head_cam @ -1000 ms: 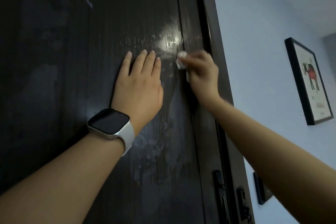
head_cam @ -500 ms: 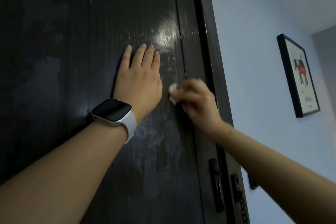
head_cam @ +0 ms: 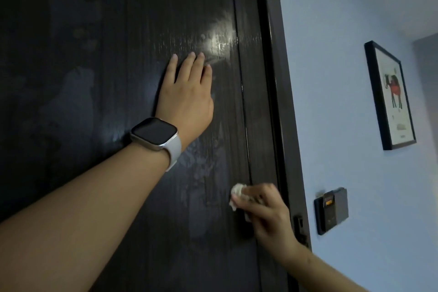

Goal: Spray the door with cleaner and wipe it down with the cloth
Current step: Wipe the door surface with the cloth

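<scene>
A dark wood-grain door (head_cam: 118, 78) fills the left and middle of the view, with pale wet smears and a bright glare near its right stile. My left hand (head_cam: 187, 95) lies flat on the door with straight fingers, a white smartwatch on the wrist. Lower down, my right hand (head_cam: 265, 211) grips a small crumpled white cloth (head_cam: 237, 191) and presses it against the door by its right edge. No spray bottle is in view.
The dark door frame (head_cam: 282, 102) runs down the right of the door, with a latch fitting (head_cam: 299, 223) beside my right wrist. On the pale wall hang a framed picture (head_cam: 391, 97) and a grey wall panel (head_cam: 331, 211).
My right hand has wiped the cloth down the door's right side, from level with the left fingertips to well below the left wrist. The left hand stayed flat in place.
</scene>
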